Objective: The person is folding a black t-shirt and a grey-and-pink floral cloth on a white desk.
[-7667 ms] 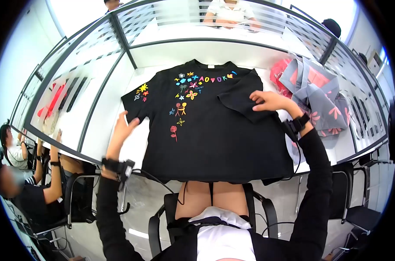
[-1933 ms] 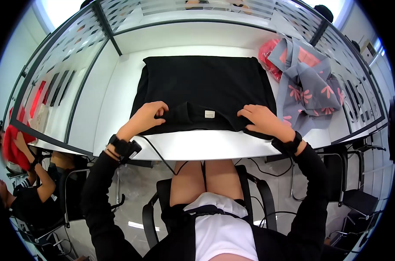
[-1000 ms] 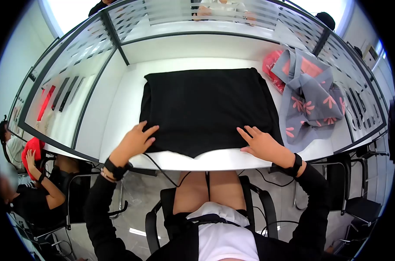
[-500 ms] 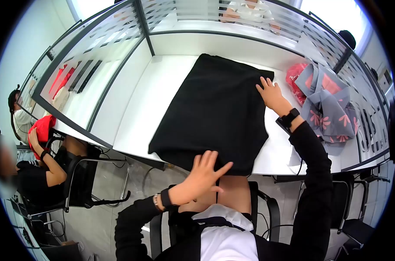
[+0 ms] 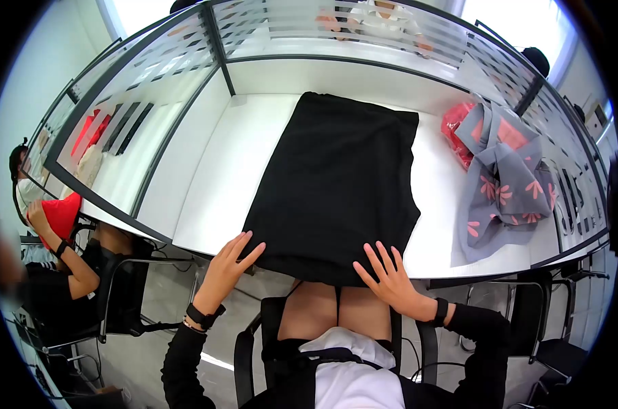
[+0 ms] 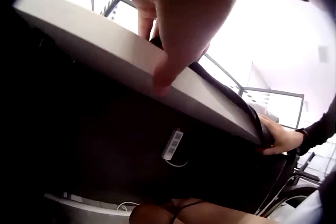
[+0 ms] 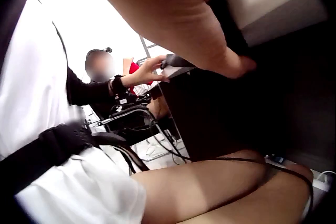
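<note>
A black T-shirt (image 5: 336, 177) lies folded into a plain panel on the white table, its printed front out of sight. Its near edge reaches the table's front edge and hangs slightly over it. My left hand (image 5: 228, 271) is at the near left corner, fingers straight along the cloth; in the left wrist view the left thumb (image 6: 163, 77) is below the tabletop's edge. Spread fingers of my right hand (image 5: 393, 285) lie on the near right corner. The right wrist view shows the back of the right hand (image 7: 184, 19) by the table edge, its fingertips mostly hidden.
A grey cloth bag with pink flowers (image 5: 503, 184) lies at the right, beside a red plastic-wrapped bundle (image 5: 457, 129). White partitions with dark frames (image 5: 220, 51) enclose the table. A person with red cloth (image 5: 62, 215) sits at the left.
The T-shirt, earlier spread with its coloured prints up, was folded over and then turned. Since half a second ago, my right hand came from the far right corner to the near one; my left moved left.
</note>
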Demonstrator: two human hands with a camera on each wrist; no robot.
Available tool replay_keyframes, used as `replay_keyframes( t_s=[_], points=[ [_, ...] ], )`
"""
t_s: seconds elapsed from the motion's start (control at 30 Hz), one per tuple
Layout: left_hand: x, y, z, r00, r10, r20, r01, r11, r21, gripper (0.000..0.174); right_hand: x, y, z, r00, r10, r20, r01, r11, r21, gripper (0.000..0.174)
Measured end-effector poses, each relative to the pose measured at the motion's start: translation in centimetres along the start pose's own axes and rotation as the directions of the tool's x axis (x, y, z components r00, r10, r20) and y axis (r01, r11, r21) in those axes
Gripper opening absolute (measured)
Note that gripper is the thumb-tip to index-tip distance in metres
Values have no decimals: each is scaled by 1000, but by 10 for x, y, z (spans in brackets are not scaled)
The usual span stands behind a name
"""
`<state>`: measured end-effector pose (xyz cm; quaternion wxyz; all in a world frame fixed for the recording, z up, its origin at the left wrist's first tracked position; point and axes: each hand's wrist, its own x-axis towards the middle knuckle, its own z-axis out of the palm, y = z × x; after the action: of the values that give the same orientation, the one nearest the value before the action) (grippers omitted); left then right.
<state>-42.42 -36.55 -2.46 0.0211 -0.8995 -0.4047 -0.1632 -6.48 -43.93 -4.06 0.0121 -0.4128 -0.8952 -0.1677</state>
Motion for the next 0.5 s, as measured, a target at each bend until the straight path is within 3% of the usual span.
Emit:
replay_keyframes(
  t_s=[0.03, 0.17, 0.3, 0.4, 0.43, 0.5],
  points=[
    [0, 0, 4, 995, 39, -93, -33, 997, 64, 52, -2, 3, 4, 998, 3, -64, -1, 1000, 27, 62],
    [-4, 7, 9, 969, 120, -215, -116, 993, 30, 36, -8, 18, 0, 990, -66, -123, 75, 995, 66, 45],
    [-4, 16, 7, 968, 198, -156, -199, 980, 15, 30, -20, 23, -12, 981, -16, -196, 65, 966, 249, 34],
    [3, 36, -16, 964, 255, -81, -263, 957, -124, 28, -31, 30, -24, 986, 103, -134, -34, 897, 440, 27],
    [4, 43, -18, 963, 252, -102, -269, 936, -227, 25, -33, 33, -34, 984, 158, -82, -92, 844, 528, 27],
    [3, 54, -37, 965, 263, 20, -231, 879, -418, 22, -40, 47, -59, 985, 135, 110, -173, 677, 715, 32]
  ],
)
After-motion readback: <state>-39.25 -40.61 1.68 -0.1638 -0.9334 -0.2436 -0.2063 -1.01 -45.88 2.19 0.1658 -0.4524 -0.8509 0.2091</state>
